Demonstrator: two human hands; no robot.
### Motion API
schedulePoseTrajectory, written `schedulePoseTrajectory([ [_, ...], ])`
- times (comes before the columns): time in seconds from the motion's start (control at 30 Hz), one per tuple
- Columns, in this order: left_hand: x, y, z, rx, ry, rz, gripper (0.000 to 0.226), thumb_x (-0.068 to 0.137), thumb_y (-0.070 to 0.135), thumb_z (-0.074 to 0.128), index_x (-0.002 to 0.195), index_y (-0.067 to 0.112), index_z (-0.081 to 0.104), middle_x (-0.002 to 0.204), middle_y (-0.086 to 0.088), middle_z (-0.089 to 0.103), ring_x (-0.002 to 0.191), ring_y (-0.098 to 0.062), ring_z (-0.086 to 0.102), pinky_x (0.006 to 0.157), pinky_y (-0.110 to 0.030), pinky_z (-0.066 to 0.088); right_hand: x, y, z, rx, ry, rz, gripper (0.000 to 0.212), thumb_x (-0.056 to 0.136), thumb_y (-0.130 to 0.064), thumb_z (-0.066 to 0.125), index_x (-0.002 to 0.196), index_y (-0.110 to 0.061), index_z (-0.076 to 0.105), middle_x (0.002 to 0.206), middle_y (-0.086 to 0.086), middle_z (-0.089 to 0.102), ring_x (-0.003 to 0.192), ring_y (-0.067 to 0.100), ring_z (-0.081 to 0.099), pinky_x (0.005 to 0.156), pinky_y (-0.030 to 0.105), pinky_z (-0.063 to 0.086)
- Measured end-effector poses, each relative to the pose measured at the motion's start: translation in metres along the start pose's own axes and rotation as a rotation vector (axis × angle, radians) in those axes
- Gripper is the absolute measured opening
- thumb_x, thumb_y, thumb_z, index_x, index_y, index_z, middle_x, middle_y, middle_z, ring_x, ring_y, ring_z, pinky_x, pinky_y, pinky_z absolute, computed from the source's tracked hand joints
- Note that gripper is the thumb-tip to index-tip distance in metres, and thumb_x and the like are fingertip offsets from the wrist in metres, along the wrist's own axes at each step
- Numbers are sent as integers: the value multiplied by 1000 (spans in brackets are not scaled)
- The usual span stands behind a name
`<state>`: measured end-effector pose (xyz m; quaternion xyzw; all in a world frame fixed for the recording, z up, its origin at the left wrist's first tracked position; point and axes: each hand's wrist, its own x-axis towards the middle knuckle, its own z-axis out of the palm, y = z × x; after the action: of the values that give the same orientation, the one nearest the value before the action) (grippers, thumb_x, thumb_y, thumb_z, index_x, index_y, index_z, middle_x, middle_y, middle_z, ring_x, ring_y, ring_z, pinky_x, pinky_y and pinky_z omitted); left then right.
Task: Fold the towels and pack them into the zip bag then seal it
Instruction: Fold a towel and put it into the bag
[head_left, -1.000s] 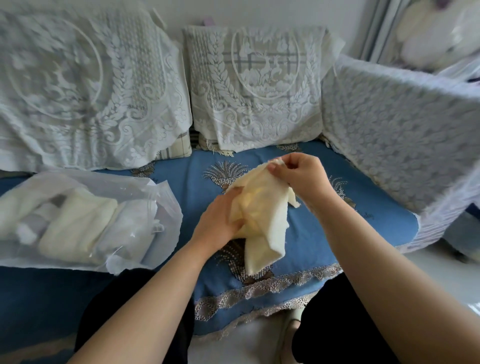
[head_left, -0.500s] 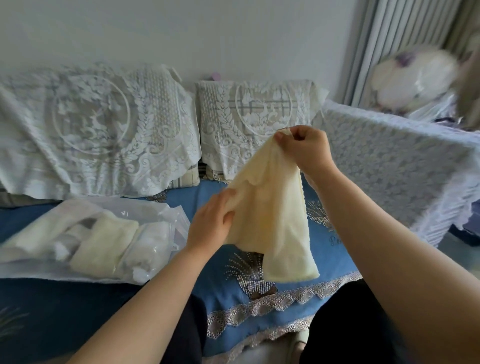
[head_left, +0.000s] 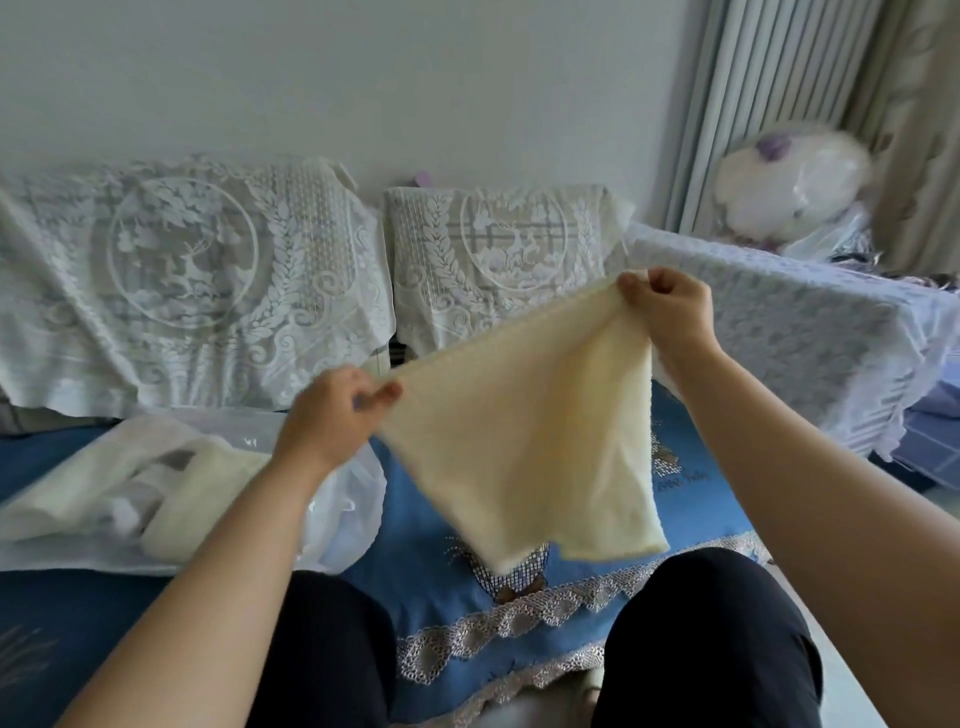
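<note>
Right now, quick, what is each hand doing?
Left hand: pinching the cream towel at one top corner.
Right hand: pinching the towel's other top corner, higher up.

The towel (head_left: 524, 431) is soft, matt, cream terry cloth with a nubby pile. At nine o'clock the bag (head_left: 343, 499) is glossy clear plastic. The seat cover (head_left: 426, 499) is smooth blue cloth, lace-edged; the cushions (head_left: 498, 260) wear white openwork lace.
</note>
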<state>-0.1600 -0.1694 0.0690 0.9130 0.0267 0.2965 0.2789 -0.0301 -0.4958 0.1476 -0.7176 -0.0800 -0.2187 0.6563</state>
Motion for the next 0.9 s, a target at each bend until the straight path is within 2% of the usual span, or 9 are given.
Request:
schedulePoseTrajectory([
  [0.07, 15, 18, -30, -70, 80, 75, 72, 74, 79, 43, 62, 11, 60, 73, -3, 60, 69, -18, 55, 69, -33, 43, -2, 16, -8, 54, -20, 62, 23, 83, -23, 73, 64, -16, 62, 62, 2, 53, 60, 17, 47, 60, 32, 46],
  [0.17, 29, 41, -55, -281, -93, -2, 65, 71, 73, 59, 48, 17, 38, 50, 5, 36, 51, -8, 37, 58, -29, 32, -6, 33, -16, 123, -24, 176, 18, 83, -24, 73, 69, -17, 64, 68, 1, 59, 68, 19, 54, 71, 34, 54],
  [0.3, 34, 50, -63, -652, -258, -88, 44, 76, 35, 70, 77, -6, 54, 70, -9, 56, 72, -20, 54, 74, -30, 47, -5, 37, -29, 210, -159, 247, 13, 88, -21, 68, 79, -12, 65, 74, 5, 59, 75, 24, 55, 83, 37, 52],
  [0.4, 35, 50, -65, -1113, -193, -124, 11, 77, 15, 64, 87, 15, 59, 77, 1, 70, 74, -14, 65, 67, -23, 55, -4, 29, -42, 358, -457, 319, 23, 86, -23, 65, 97, -4, 64, 85, 8, 69, 75, 18, 66, 68, 30, 59],
  [0.47, 40, 45, -67, -1297, -213, -87, 18, 82, 10, 59, 94, 24, 61, 87, 1, 70, 79, -13, 66, 67, -24, 56, 2, 22, -46, 364, -564, 342, 33, 80, -30, 66, 100, -4, 64, 71, 5, 69, 57, 12, 64, 54, 24, 55],
  [0.57, 49, 33, -56, -957, -239, -244, 37, 82, 6, 66, 114, 23, 61, 94, -2, 69, 76, -7, 68, 60, -20, 55, 16, 24, -43, 205, -506, 332, 25, 81, -29, 69, 93, -6, 65, 55, -5, 63, 42, 3, 53, 42, 15, 45],
  [0.7, 59, 6, -15, -237, -185, -386, 18, 80, 21, 76, 73, 13, 61, 59, 2, 52, 45, -13, 46, 44, -20, 36, 28, 49, -23, 41, -408, 364, 19, 78, -19, 74, 81, -3, 63, 61, -1, 65, 50, 5, 61, 47, 15, 51],
  [0.8, 72, -3, 12, -366, 39, -392, 12, 80, 17, 74, 76, 16, 62, 77, -5, 64, 59, -18, 62, 53, -30, 53, 36, 63, -4, 118, -266, 352, 16, 86, -14, 68, 83, -2, 58, 85, 8, 59, 75, 16, 66, 58, 21, 58],
  [0.9, 82, 2, 22, -664, 200, -242, 20, 80, 6, 69, 82, 24, 62, 99, 6, 71, 95, -13, 67, 83, -34, 55, 45, 62, 3, 191, -108, 140, 19, 90, -18, 66, 76, -10, 54, 82, 6, 60, 81, 18, 67, 72, 23, 58],
])
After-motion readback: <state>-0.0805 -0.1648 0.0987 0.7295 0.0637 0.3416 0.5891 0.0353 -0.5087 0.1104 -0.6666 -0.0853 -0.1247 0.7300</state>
